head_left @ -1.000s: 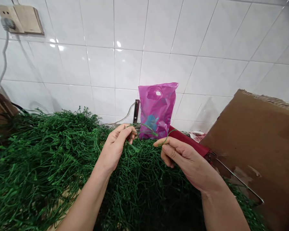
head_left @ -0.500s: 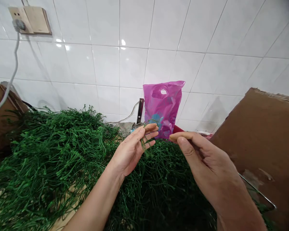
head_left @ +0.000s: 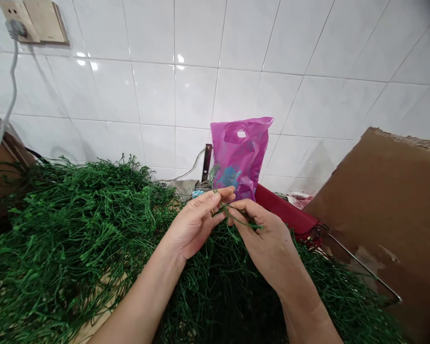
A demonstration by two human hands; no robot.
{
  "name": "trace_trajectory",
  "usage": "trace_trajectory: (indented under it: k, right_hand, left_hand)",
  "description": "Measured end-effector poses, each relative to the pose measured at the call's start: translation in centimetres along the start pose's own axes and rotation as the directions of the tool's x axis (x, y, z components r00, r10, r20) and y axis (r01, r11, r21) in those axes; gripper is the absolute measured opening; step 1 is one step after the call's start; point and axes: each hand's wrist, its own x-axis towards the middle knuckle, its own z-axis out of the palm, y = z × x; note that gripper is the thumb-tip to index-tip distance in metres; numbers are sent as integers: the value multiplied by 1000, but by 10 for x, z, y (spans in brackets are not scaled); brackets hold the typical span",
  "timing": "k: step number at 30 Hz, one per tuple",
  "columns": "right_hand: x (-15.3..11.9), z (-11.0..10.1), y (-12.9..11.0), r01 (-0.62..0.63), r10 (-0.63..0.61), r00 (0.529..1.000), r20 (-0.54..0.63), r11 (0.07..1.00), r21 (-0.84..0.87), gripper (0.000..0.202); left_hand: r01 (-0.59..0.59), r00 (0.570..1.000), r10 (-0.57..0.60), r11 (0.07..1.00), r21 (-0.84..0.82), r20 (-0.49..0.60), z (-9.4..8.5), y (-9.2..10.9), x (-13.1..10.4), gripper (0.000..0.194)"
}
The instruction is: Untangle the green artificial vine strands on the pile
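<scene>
Thin green plastic stems (head_left: 226, 208) stretch between my two hands, in front of a pink bag. My left hand (head_left: 198, 220) pinches them between thumb and index finger, palm turned up, with a ring on one finger. Close beside it on the right, my right hand (head_left: 260, 229) pinches the same stems with thumb and forefinger. A large heap of green plastic stems (head_left: 103, 210) spreads below and to the left of both hands.
The pink bag (head_left: 240, 153) stands against the white tiled wall (head_left: 146, 91). A red case (head_left: 284, 210) lies right of it. Cardboard (head_left: 387, 191) rises at the right, more cardboard (head_left: 3, 177) at the left. A white cable (head_left: 12, 95) hangs from the socket (head_left: 25, 24).
My right hand has moved left to meet my left hand and has taken hold of the stems. The red case now shows more fully. The view has shifted slightly.
</scene>
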Motion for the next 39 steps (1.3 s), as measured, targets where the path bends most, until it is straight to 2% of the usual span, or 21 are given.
trace_trajectory:
  k: [4, 7, 9, 12, 15, 17, 20, 23, 27, 30, 34, 36, 37, 39]
  right_hand:
    - [2, -3, 1, -38, 38, 999, 12, 999, -6, 29]
    - [3, -5, 2, -69, 69, 998, -2, 997, 24, 41]
    - [3, -5, 4, -66, 66, 998, 15, 998, 3, 38]
    - [2, -3, 9, 28, -29, 1000, -10, 991, -129, 19]
    - [1, 1, 12, 172, -208, 976, -63, 917, -361, 13]
    - [0, 4, 11, 246, -294, 956, -25, 840, -483, 17]
    - [-2, 8, 7, 324, -328, 940, 90, 784, -529, 21]
    - [-6, 9, 4, 363, -330, 929, 165, 741, -565, 21]
    - [-8, 6, 5, 394, -345, 916, 204, 679, -619, 17]
    - [-3, 6, 8, 447, -453, 878, 158, 655, -609, 22]
    - [4, 10, 11, 530, -626, 777, 65, 595, -605, 26]
    - [5, 10, 9, 542, -673, 739, -25, 617, -571, 29]
    - [4, 9, 7, 535, -662, 744, -87, 668, -517, 30]
    - [1, 4, 4, 488, -572, 799, -184, 797, -356, 27]
  left_hand:
    - [-76, 996, 84, 983, 169, -42, -4, 3, 2, 20]
    - [-132, 990, 143, 927, 351, -4, -5, 5, 1, 20]
    - [-164, 986, 165, 891, 424, 35, -4, 6, 0, 20]
    - [-198, 980, 177, 850, 488, 91, -2, 6, -1, 18]
    - [-200, 980, 180, 851, 485, 87, 0, 4, -2, 19]
    - [-185, 981, 189, 881, 436, 33, 1, 4, -1, 21]
    - [-135, 985, 158, 958, 252, -76, 3, 2, 0, 23]
    - [-34, 989, 40, 998, 43, -142, 3, -1, 2, 26]
    - [81, 983, -97, 991, -108, -153, 3, -9, 4, 26]
    - [129, 970, -172, 964, -233, -174, 8, -11, 4, 13]
    - [162, 925, -281, 900, -405, -254, 20, -4, 3, 30]
    - [161, 912, -309, 875, -457, -270, 24, 2, 2, 32]
    - [146, 905, -312, 867, -476, -291, 25, 4, 3, 31]
    - [86, 880, -299, 865, -495, -369, 23, 9, 4, 31]
